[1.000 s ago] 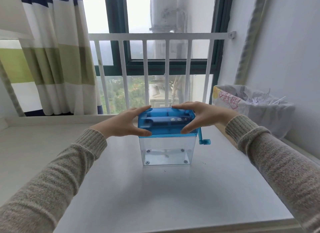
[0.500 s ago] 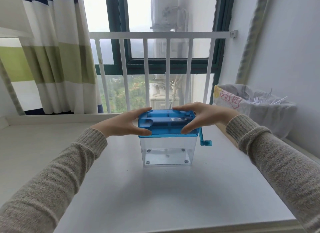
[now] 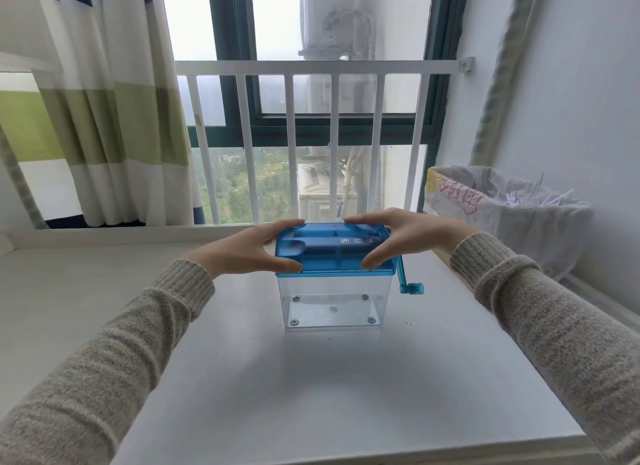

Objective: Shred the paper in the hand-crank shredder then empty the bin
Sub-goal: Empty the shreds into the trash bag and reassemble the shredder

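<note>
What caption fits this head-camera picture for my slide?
Both hands, left hand and right hand, hold the shredder's blue top on its clear bin.

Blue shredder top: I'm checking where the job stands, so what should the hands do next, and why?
Probably let go. The blue shredder top looks seated on the clear bin, which shows no shreds, and shreds already lie in the lined waste bag. The left hand and right hand grip the top's ends.
</note>
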Tool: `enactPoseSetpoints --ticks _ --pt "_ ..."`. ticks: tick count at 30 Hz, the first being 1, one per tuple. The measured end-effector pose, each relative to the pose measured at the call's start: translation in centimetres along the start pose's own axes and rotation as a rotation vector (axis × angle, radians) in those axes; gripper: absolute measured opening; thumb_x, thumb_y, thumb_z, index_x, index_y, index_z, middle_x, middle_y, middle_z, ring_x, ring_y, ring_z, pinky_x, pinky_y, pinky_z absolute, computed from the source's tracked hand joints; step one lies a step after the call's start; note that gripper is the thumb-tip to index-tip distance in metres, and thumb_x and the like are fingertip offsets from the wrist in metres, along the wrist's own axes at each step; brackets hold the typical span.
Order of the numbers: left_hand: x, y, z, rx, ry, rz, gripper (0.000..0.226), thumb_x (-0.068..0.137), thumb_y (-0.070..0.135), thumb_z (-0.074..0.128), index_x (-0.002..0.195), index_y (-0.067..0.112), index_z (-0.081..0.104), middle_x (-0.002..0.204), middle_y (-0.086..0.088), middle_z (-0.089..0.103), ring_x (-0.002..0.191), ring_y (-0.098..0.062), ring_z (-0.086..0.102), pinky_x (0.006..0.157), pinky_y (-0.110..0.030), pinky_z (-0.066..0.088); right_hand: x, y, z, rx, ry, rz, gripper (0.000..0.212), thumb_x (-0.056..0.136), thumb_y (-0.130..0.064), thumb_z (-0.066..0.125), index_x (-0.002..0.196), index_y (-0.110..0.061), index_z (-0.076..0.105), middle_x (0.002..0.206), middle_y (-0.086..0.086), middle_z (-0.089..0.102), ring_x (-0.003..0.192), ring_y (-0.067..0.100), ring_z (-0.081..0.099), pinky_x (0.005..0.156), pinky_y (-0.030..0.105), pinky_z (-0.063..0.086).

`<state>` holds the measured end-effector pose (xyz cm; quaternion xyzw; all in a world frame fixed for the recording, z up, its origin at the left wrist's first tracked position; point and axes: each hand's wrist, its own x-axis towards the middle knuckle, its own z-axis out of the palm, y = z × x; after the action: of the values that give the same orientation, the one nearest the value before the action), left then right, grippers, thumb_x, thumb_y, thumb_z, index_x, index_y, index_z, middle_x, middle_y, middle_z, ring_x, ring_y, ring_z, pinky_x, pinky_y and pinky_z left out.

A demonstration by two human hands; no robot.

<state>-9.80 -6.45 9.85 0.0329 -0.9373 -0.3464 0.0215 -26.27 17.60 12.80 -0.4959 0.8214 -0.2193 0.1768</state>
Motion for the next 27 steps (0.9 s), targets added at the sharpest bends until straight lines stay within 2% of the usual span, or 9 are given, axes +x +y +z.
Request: enactPoseSetpoints --ticks 3,7,9,12,15,17,22,25,27 --pt "0.2 -0.2 0.2 -0.019 0.005 0.016 0.08 0.07 0.053 0.075 0.135 0.051 0.029 0.139 0.012 0.041 0.128 -0.014 0.04 0.107 -0.035 0.039 0.0 0.3 0.3 0.036 0.017 -0.005 0.077 0.078 -0.033 0.076 0.143 -0.043 0.036 0.132 -0.016 0.037 0.117 0.012 0.04 0.098 0.031 0.04" --pt "0.0 -0.3 0.1 -0.076 -0.029 0.017 0.089 0.05 0.073 0.073 0.127 0.059 0.032 0.139 0.014 0.04 0.127 -0.012 0.041 0.098 -0.027 0.04 -0.5 0.8 0.7 0.097 0.014 -0.018 0.073 0.082 -0.037 0.072 0.143 -0.043 0.033 0.14 -0.01 0.034 0.116 0.013 0.04 0.083 0.018 0.042" --pt "-0.1 -0.3 0.1 -0.11 -0.039 0.019 0.085 0.054 0.075 0.071 0.129 0.058 0.033 0.139 0.016 0.038 0.125 -0.01 0.042 0.098 -0.026 0.039 -0.6 1.0 0.8 0.101 0.046 -0.039 0.069 0.084 -0.049 0.064 0.144 -0.041 0.032 0.147 -0.005 0.032 0.122 0.016 0.038 0.089 0.022 0.043" --pt "0.0 0.0 0.7 -0.085 0.049 0.019 0.073 0.078 0.071 0.049 0.142 0.04 0.033 0.141 0.012 0.036 0.122 -0.009 0.04 0.101 -0.03 0.037 -0.7 1.0 1.4 0.061 0.149 -0.039 0.068 0.086 -0.062 0.045 0.146 -0.032 0.033 0.152 0.0 0.032 0.132 0.02 0.035 0.101 0.034 0.036" --pt "0.5 0.7 1.5 -0.045 0.21 0.046 0.064 0.09 0.06 0.031 0.144 0.026 0.038 0.145 0.009 0.035 0.124 -0.006 0.034 0.113 -0.036 0.029 -0.5 0.9 2.4 0.073 0.241 -0.041 0.056 0.096 -0.05 0.034 0.146 -0.025 0.036 0.148 0.001 0.038 0.124 0.014 0.038 0.099 0.029 0.034" --pt "0.8 1.0 2.1 -0.053 0.243 0.063 0.054 0.098 0.051 0.03 0.143 0.023 0.04 0.142 0.008 0.039 0.125 -0.007 0.036 0.114 -0.034 0.027 -0.4 0.9 2.8 0.084 0.289 -0.053 0.052 0.099 -0.045 0.033 0.146 -0.022 0.037 0.147 0.002 0.04 0.128 0.015 0.038 0.106 0.031 0.031" --pt "0.9 0.8 2.9 -0.13 0.264 0.073 0.044 0.102 0.038 0.036 0.142 0.023 0.04 0.141 0.005 0.041 0.128 -0.012 0.04 0.105 -0.025 0.032 -0.1 1.1 3.5 0.102 0.324 -0.056 0.05 0.101 -0.042 0.032 0.146 -0.021 0.037 0.145 -0.001 0.04 0.13 0.015 0.038 0.114 0.044 0.031" --pt "0.9 0.6 3.0 -0.139 0.272 0.068 0.043 0.102 0.036 0.036 0.142 0.022 0.04 0.14 0.005 0.041 0.125 -0.013 0.042 0.089 -0.013 0.036 -0.1 1.2 4.0 0.092 0.346 -0.065 0.048 0.102 -0.039 0.03 0.146 -0.021 0.036 0.146 -0.001 0.038 0.131 0.016 0.038 0.114 0.044 0.031" --pt "0.9 0.7 3.1 -0.141 0.276 0.069 0.042 0.102 0.035 0.036 0.142 0.022 0.04 0.139 0.004 0.042 0.124 -0.013 0.043 0.089 -0.014 0.036 -0.2 1.2 4.2 0.074 0.365 -0.067 0.046 0.103 -0.035 0.028 0.146 -0.02 0.035 0.148 -0.001 0.036 0.133 0.015 0.035 0.115 0.042 0.029"
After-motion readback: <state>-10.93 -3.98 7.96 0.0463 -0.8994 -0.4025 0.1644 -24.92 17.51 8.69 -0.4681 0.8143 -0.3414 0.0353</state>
